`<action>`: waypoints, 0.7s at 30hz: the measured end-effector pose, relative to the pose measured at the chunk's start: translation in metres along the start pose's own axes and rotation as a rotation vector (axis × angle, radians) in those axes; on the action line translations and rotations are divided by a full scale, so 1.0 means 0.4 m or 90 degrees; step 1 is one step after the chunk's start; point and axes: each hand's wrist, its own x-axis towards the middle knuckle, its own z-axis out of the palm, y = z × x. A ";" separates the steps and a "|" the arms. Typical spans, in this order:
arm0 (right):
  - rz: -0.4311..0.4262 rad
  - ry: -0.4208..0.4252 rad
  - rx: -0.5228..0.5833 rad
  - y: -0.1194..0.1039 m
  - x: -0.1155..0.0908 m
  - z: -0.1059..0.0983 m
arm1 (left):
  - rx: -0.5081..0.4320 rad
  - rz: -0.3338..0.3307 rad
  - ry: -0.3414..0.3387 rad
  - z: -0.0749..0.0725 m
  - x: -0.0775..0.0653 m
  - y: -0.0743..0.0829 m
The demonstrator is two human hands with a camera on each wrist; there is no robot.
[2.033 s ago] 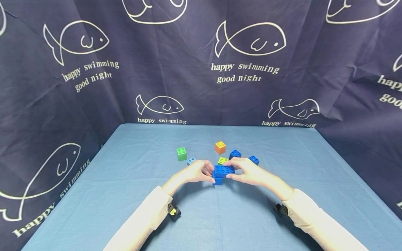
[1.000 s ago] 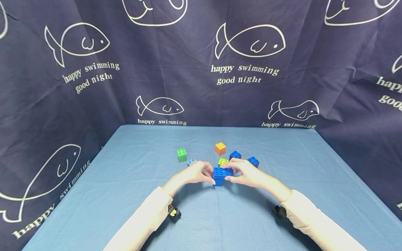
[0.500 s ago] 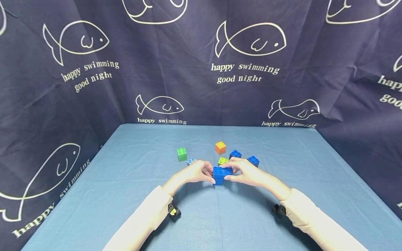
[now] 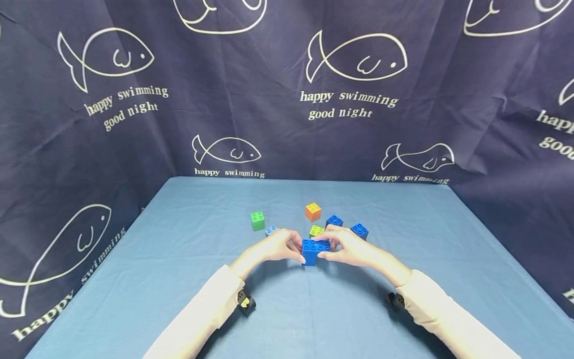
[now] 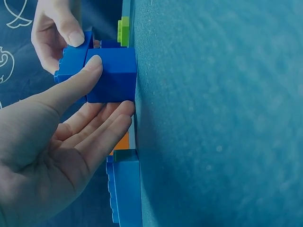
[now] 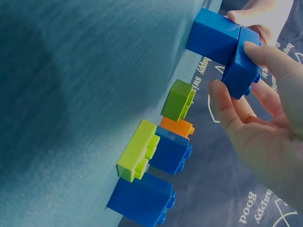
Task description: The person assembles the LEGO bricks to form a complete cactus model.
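Note:
A long blue toy building brick [image 4: 316,245] lies across the top of a square blue brick [image 4: 309,260], lined up at the left end and overhanging to the right. My left hand [image 4: 282,246] pinches the square brick [image 5: 112,75], thumb on its near side and fingers at its far side. My right hand [image 4: 349,246] holds the overhanging end of the long brick [image 6: 244,64] between thumb and fingers. In the right wrist view only a thin seam shows between the two bricks. The square brick's base is right at the blue tablecloth.
Beyond the hands stand a green brick [image 4: 257,221], an orange brick [image 4: 313,212], a lime brick [image 4: 316,231] and two dark blue bricks [image 4: 334,221]. A light blue brick [image 4: 271,230] is partly behind my left hand. Another lime brick [image 6: 137,150] shows in the right wrist view.
The long brick has shifted slightly left and down, closing onto the square brick and lining up with its left edge. My right hand moved with it; the left hand kept its grip.

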 end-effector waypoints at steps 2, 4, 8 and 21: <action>0.005 0.000 -0.004 0.000 -0.001 0.002 | 0.001 0.000 -0.003 0.001 -0.001 0.000; 0.007 0.001 -0.009 0.000 0.000 0.002 | 0.004 -0.001 -0.005 0.001 -0.001 0.001; 0.012 -0.001 -0.007 -0.004 0.000 0.001 | 0.012 0.002 -0.005 -0.003 -0.002 0.005; -0.059 0.058 -0.016 0.010 -0.009 0.017 | 0.017 -0.007 -0.002 -0.003 -0.003 0.010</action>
